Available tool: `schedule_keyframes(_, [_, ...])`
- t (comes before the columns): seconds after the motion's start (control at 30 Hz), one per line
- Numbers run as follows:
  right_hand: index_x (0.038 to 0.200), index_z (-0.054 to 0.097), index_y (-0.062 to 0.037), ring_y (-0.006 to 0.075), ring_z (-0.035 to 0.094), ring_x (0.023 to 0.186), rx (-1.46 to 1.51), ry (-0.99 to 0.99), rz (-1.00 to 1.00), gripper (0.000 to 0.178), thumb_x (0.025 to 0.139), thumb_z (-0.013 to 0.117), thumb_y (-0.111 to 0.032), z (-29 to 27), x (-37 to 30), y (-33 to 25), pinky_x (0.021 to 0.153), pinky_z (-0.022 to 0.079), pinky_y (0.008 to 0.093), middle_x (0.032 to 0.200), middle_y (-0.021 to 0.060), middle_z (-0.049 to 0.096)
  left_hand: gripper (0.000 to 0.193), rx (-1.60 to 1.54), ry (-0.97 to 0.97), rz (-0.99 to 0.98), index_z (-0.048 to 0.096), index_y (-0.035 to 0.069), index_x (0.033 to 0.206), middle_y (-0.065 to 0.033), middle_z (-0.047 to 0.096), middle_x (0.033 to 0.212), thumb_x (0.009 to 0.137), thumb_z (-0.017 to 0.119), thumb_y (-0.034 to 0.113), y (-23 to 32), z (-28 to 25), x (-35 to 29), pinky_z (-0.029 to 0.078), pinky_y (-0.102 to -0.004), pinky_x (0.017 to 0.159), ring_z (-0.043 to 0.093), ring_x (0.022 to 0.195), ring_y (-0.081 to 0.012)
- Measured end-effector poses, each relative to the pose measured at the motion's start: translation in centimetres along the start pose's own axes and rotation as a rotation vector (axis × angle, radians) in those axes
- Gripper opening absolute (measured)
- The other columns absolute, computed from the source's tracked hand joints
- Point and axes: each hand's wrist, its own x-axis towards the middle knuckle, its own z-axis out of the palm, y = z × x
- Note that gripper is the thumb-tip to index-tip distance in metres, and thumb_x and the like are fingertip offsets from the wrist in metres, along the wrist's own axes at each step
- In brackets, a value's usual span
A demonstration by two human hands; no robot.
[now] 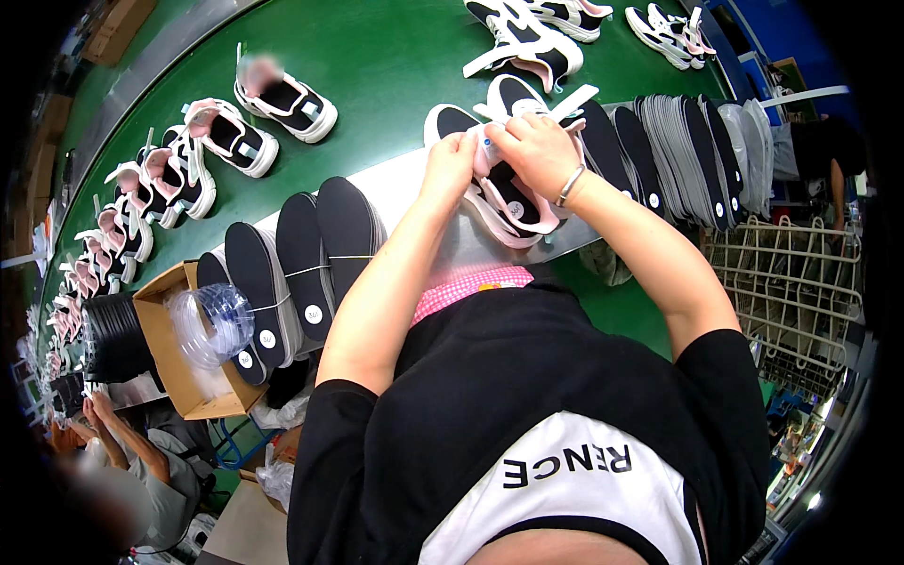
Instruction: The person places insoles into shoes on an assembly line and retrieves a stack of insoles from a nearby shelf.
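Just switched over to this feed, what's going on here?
A person is working on a black, white and pink shoe. Their left hand and right hand pinch a pale piece at its opening, perhaps the tongue. Stacks of black insoles lie on either side, and more shoes sit along the green table beyond. To the left, a clear plastic coil rests in a cardboard box.

Bright light over long green table [405, 71], far edge bowed by fisheye | dimmer lower left | black rim | blur patch over pink-lined black-and-white shoe [306, 113]
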Motion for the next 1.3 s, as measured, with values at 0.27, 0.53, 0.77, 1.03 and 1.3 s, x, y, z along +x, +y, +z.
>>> schedule_keyframes(0.27, [0.077, 0.054, -0.0114, 0.0177, 0.05, 0.07, 0.065, 0.076, -0.161, 0.012, 0.065, 0.052, -0.013, 1.3, 0.1, 1.4, 0.059, 0.044, 0.029, 0.072, 0.0004, 0.048, 0.03, -0.032, 0.021, -0.096, 0.057, -0.002, 0.083, -0.0037, 0.056, 0.064, 0.087, 0.042, 0.024, 1.4, 0.2, -0.1, 0.038, -0.0235, 0.048, 0.047, 0.053, -0.01])
schedule_keyframes(0.53, [0.077, 0.058, -0.0032, 0.0177, 0.05, 0.065, 0.613, 0.308, 0.418, 0.008, 0.073, 0.061, -0.009, -2.0, -4.5, 5.1, 0.059, 0.04, 0.0269, 0.069, 0.0062, 0.053, 0.028, 0.401, 0.092, 0.212, 0.056, -0.003, 0.083, -0.0044, 0.056, 0.07, 0.085, 0.046, 0.023, 2.5, -2.7, -0.9, 0.041, -0.0234, 0.058, 0.051, 0.063, -0.0104])
schedule_keyframes(0.77, [0.087, 0.057, -0.002, 0.025, 0.058, 0.071, 0.313, 0.228, 1.081, 0.025, 0.073, 0.061, -0.022, 2.8, -17.0, 17.1, 0.065, 0.046, 0.032, 0.079, 0.0121, 0.059, 0.031, 0.649, -0.024, 0.71, 0.049, -0.001, 0.101, -0.0172, 0.051, 0.098, 0.071, 0.058, 0.006, 5.9, 4.6, -5.1, 0.037, -0.0381, 0.08, 0.048, 0.09, -0.0316])
schedule_keyframes(1.03, [0.104, 0.045, -0.0105, 0.0261, 0.054, 0.095, 0.05, -0.43, 1.214, 0.057, 0.064, 0.067, -0.043, 3.8, -18.7, 17.7, 0.078, 0.042, 0.0398, 0.1, 0.0106, 0.057, 0.055, 0.735, -0.086, 0.58, 0.038, -0.005, 0.111, -0.0241, 0.052, 0.096, 0.071, 0.06, 0.024, 1.8, 10.1, 3.5, 0.038, -0.0401, 0.082, 0.049, 0.094, -0.0356])
schedule_keyframes(1.3, [0.071, 0.056, -0.0032, 0.0095, 0.052, 0.05, 1.382, -0.235, 1.138, 0.026, 0.076, 0.058, -0.028, -8.2, -12.7, 12.5, 0.048, 0.041, 0.0194, 0.062, 0.0033, 0.054, 0.034, 0.721, 0.117, 0.285, 0.037, -0.005, 0.092, -0.026, 0.056, 0.073, 0.076, 0.052, 0.02, 2.9, 10.0, 2.3, 0.043, -0.0441, 0.065, 0.056, 0.07, -0.04])
